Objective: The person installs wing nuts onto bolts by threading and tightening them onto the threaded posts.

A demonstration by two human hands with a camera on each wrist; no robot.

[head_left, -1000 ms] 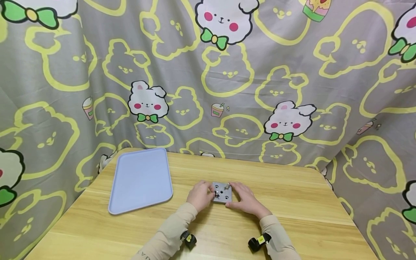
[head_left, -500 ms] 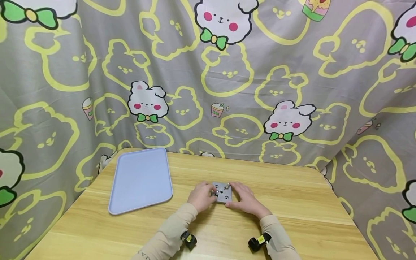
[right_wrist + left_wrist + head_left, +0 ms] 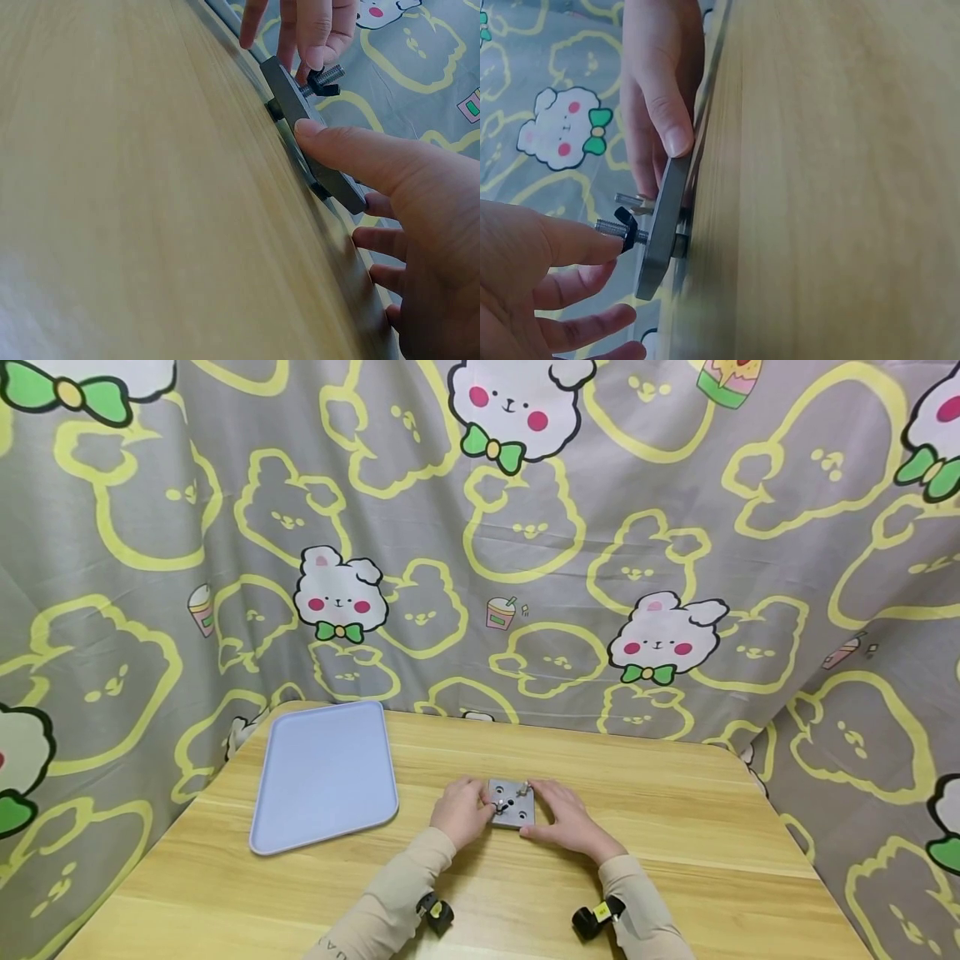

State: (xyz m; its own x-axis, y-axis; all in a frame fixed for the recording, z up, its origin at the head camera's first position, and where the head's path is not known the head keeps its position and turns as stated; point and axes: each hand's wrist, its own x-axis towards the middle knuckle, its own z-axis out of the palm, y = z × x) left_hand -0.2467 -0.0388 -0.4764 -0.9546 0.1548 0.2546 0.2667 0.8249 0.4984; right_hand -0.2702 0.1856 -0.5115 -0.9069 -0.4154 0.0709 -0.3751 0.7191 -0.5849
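Observation:
A square grey metal plate (image 3: 513,817) with several holes lies near the table's middle, between both hands. Two bolts stick up through it. In the left wrist view, a black wing nut (image 3: 628,229) sits on the nearer threaded bolt (image 3: 607,226), partway along its thread. My left hand (image 3: 459,814) pinches this wing nut at its thumb and forefinger; the other fingers are spread apart. The second bolt (image 3: 523,789) stands at the plate's far right corner, carrying a lighter metal piece. My right hand (image 3: 573,827) grips the plate's right side, thumb (image 3: 311,129) against the near edge.
A light blue tray (image 3: 326,777) lies to the left on the wooden table (image 3: 675,827). Patterned grey curtains (image 3: 420,527) hang behind the table and at its sides. Small black cameras are strapped to both wrists.
My left fingertips shifted right over the wing nut half a second ago, then drew back left. The wing nut's wings now point a different way. My right hand and the plate stay practically still.

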